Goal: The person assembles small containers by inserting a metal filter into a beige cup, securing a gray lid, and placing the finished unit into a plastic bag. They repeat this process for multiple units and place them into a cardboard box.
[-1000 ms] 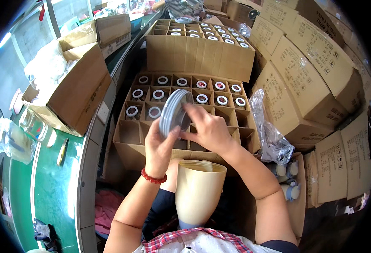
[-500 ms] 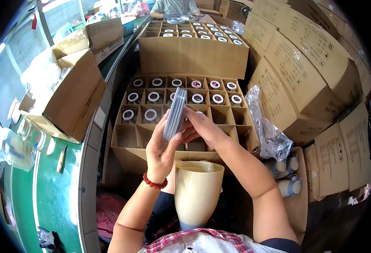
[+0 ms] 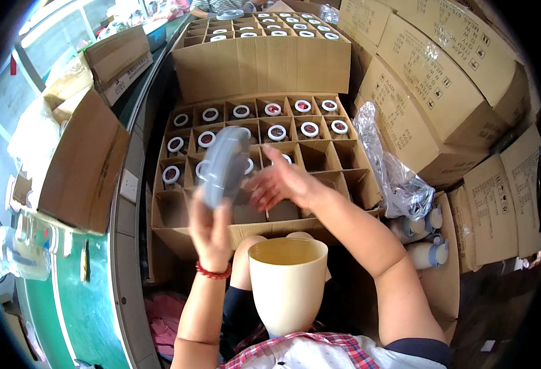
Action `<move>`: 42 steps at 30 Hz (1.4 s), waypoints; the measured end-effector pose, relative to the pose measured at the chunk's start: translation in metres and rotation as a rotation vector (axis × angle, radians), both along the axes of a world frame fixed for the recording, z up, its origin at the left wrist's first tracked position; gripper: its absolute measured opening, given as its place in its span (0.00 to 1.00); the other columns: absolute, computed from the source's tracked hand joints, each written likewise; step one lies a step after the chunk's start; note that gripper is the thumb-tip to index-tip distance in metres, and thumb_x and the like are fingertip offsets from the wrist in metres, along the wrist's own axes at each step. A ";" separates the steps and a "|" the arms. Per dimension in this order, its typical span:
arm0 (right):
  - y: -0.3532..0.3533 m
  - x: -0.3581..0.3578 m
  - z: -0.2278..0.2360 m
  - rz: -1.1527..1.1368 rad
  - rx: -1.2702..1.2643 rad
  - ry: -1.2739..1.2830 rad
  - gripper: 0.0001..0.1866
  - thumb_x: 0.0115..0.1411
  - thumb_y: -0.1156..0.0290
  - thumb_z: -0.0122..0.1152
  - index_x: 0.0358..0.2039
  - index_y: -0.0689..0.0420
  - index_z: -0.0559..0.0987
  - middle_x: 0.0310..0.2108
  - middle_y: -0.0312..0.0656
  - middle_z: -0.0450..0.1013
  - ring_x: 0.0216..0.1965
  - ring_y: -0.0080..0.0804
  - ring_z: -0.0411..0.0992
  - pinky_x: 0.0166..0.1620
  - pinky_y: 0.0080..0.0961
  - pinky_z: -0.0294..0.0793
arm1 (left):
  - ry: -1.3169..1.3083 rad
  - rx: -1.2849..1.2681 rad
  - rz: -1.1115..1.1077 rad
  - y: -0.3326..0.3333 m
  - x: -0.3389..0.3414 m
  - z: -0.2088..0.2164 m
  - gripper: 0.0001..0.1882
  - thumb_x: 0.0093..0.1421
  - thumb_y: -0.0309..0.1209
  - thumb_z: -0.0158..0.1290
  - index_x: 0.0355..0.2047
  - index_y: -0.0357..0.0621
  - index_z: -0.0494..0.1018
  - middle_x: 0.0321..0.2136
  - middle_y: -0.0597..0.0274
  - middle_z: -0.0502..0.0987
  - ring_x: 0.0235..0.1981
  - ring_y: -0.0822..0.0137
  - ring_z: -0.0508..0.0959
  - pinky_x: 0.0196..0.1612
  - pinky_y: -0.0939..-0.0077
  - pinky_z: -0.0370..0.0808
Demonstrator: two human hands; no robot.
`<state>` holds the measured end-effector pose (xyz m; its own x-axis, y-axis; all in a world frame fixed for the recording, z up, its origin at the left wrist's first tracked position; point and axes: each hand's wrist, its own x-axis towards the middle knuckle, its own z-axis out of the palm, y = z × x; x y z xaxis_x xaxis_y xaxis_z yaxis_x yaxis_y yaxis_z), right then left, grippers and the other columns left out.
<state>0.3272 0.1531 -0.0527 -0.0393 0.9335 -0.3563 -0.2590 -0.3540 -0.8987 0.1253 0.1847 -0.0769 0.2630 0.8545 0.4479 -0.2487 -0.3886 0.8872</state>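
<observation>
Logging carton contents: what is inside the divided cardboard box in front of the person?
The divided cardboard box holds round white-rimmed tops in many far cells; several near cells look empty. The grey disc in the left hand and the right hand cover some middle cells.

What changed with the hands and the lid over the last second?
The right hand has let go of the round grey plastic lid and opened beside it; the left hand alone keeps its grip on it. The cream plastic cup and divided cardboard box stayed put.
</observation>
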 end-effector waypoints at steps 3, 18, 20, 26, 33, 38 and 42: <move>0.012 0.062 -0.051 -0.224 0.386 -0.806 0.23 0.60 0.49 0.59 0.39 0.58 0.79 0.28 0.45 0.78 0.28 0.40 0.78 0.36 0.33 0.77 | -0.417 -0.567 0.064 0.035 -0.010 0.003 0.08 0.65 0.30 0.48 0.41 0.41 0.71 0.36 0.63 0.78 0.36 0.73 0.78 0.36 0.79 0.74; 0.045 0.122 -0.117 0.249 0.231 -1.583 0.14 0.51 0.55 0.67 0.34 0.48 0.82 0.43 0.40 0.73 0.55 0.42 0.65 0.60 0.58 0.50 | -0.520 -1.196 -0.561 0.040 0.031 -0.101 0.23 0.68 0.43 0.35 0.46 0.38 0.71 0.52 0.47 0.74 0.48 0.52 0.77 0.47 0.59 0.77; 0.036 0.111 -0.075 0.166 0.305 -1.606 0.12 0.52 0.57 0.66 0.34 0.49 0.81 0.42 0.41 0.73 0.54 0.41 0.66 0.59 0.55 0.52 | -0.507 -1.269 -0.598 0.042 0.039 -0.100 0.30 0.69 0.45 0.29 0.66 0.40 0.55 0.65 0.46 0.56 0.56 0.46 0.70 0.54 0.54 0.74; -0.032 0.045 0.064 0.065 1.013 -1.778 0.09 0.48 0.66 0.66 0.27 0.55 0.78 0.43 0.44 0.70 0.53 0.42 0.65 0.59 0.45 0.58 | -0.274 -1.126 -0.710 0.030 0.051 -0.056 0.33 0.69 0.51 0.23 0.70 0.53 0.39 0.69 0.47 0.43 0.58 0.38 0.66 0.53 0.45 0.73; -0.104 -0.010 0.064 0.207 0.928 -1.609 0.21 0.49 0.72 0.64 0.46 0.54 0.74 0.50 0.46 0.69 0.57 0.44 0.65 0.62 0.46 0.61 | -0.112 -0.695 -0.778 0.032 0.055 -0.077 0.38 0.63 0.61 0.32 0.65 0.51 0.57 0.59 0.58 0.66 0.61 0.60 0.65 0.55 0.59 0.70; -0.092 0.017 0.038 -0.127 0.519 -0.606 0.34 0.59 0.67 0.62 0.62 0.59 0.59 0.62 0.48 0.61 0.61 0.36 0.63 0.61 0.37 0.63 | 0.243 -0.112 -0.502 0.038 0.045 -0.128 0.36 0.64 0.57 0.39 0.66 0.50 0.56 0.61 0.63 0.64 0.62 0.65 0.61 0.62 0.68 0.60; -0.070 0.042 0.009 -0.195 0.124 -0.301 0.51 0.60 0.40 0.57 0.69 0.58 0.45 0.59 0.48 0.63 0.62 0.37 0.59 0.59 0.37 0.64 | -0.346 -0.853 -0.823 0.005 0.038 -0.037 0.33 0.69 0.52 0.31 0.64 0.42 0.56 0.61 0.56 0.64 0.63 0.58 0.63 0.65 0.60 0.59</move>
<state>0.3689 0.0834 -0.0438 0.2326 0.9499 -0.2086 -0.0287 -0.2076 -0.9778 0.1632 0.1902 -0.1135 0.8393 0.5434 -0.0183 -0.4175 0.6656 0.6186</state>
